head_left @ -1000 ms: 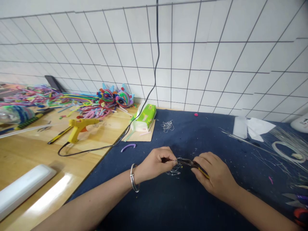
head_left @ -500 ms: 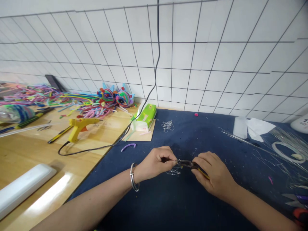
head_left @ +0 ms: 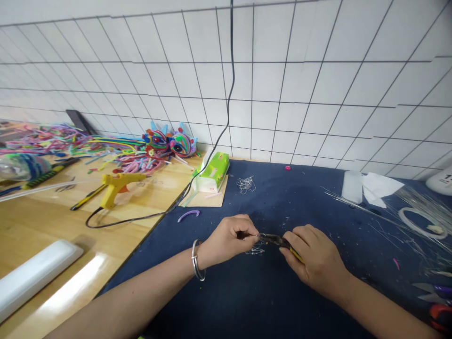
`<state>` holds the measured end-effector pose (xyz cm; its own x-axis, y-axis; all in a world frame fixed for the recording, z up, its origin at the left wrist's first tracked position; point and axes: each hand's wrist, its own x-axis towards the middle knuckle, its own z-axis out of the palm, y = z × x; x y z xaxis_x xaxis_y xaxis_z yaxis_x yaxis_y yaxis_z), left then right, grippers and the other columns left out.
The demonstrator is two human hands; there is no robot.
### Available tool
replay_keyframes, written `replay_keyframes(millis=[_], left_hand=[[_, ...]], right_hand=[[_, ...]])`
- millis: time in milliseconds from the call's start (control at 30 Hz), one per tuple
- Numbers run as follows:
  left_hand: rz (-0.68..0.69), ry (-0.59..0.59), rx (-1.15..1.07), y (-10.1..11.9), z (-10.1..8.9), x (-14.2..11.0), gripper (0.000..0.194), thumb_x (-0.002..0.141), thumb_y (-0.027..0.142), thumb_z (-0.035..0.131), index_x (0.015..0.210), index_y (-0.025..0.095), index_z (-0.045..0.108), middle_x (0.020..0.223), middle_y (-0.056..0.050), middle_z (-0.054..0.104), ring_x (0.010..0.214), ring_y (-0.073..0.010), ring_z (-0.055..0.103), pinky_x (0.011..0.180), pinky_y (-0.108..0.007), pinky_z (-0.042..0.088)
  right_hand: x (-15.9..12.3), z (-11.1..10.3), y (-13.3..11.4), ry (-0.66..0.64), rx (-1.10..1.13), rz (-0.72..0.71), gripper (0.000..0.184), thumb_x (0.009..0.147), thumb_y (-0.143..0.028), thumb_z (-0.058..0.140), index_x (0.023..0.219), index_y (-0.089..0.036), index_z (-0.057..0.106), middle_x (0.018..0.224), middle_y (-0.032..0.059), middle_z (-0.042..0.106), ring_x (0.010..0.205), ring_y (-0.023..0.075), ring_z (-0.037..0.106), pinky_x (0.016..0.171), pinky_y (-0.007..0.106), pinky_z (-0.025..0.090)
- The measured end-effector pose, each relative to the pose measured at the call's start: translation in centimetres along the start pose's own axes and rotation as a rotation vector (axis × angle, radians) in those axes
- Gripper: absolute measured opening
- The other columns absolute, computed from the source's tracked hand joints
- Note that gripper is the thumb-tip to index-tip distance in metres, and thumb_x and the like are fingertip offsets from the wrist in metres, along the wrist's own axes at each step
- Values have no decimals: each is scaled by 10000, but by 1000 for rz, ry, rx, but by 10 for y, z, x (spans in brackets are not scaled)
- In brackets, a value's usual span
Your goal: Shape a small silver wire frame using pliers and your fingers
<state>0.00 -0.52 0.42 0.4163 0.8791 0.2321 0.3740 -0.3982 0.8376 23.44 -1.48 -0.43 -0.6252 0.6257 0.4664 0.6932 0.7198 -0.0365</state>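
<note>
A yellow glue gun (head_left: pixel 113 189) lies on the wooden desk (head_left: pixel 116 249); next, over dark cloth (head_left: pixel 219 301), the left hand (head_left: pixel 228 240) pinches thin wire (head_left: pixel 260 235) between thumb and fingers, at the tips of the pliers (head_left: pixel 274 238); the right hand (head_left: pixel 314 256) curls closed around their yellow handles; farther right lie long wires (head_left: pixel 429 209)

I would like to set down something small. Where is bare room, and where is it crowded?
Mostly bare: blue cloth between the forearms; cloth between far wire tangle and white paper, small scraps aside; wood between glue gun and white case. Crowded: between left hand and right hand, with pliers and wire; right edge, with loose wires; far left, with coloured strips.
</note>
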Motion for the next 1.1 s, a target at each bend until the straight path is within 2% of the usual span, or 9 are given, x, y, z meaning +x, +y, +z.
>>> replay_keyframes(millis=[267,500,767,1100], left_hand=[[-2,-22,3,2,0,0,114,731,89,548,669,108,642,666,-28,567,607,-92,514,563,-198,412],[2,-76,-45,2,-2,0,107,734,101,547,657,118,620,661,-18,551,606,-90,513,572,-199,420],[-1,-60,-61,-1,-2,0,91,723,96,554,665,114,621,671,-16,547,598,-85,515,563,-191,423],[16,-54,-33,1,0,0,98,716,90,549,647,114,613,651,-16,548,592,-86,510,561,-193,425]], right_hand=[[-1,0,0,22,-127,-59,190,814,-278,518,942,-156,589,783,61,533,714,163,462,670,310,386],[-2,1,3,21,-95,-82,201,822,-281,499,947,-149,585,800,70,534,733,172,471,672,318,400],[-1,2,3,-4,-1,-56,192,827,-273,486,937,-146,579,790,62,521,708,160,462,662,314,400],[-3,3,3,23,-76,-97,205,821,-273,504,958,-140,577,793,68,529,719,166,467,666,322,408]])
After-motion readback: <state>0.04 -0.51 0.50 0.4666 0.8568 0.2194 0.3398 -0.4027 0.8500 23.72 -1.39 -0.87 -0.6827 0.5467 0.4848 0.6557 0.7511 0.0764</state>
